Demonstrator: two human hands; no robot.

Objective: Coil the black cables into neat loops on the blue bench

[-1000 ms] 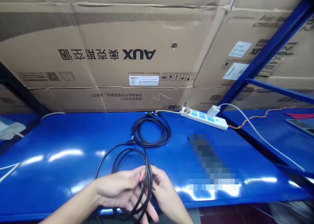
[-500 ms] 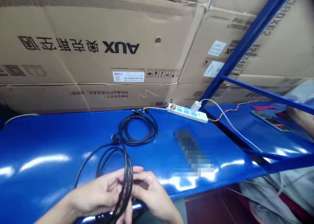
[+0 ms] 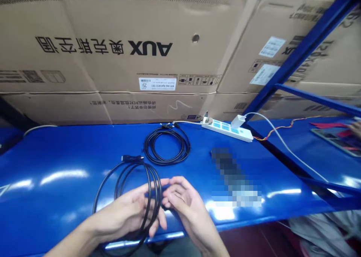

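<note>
Left hand half-curled around a looped black cable, its plug above the fingers; right hand open just beside, gripping nothing; beyond the fingertips, a second black coil, a white power strip and a carton printed AUX.

I see that my right hand can pass forward over the blue workbench, but my left hand holds the black cable loop in the way on left side. Farther, the coiled cable and the white power strip stand on the path, and the cardboard boxes and blue shelf upright close it behind.
</note>
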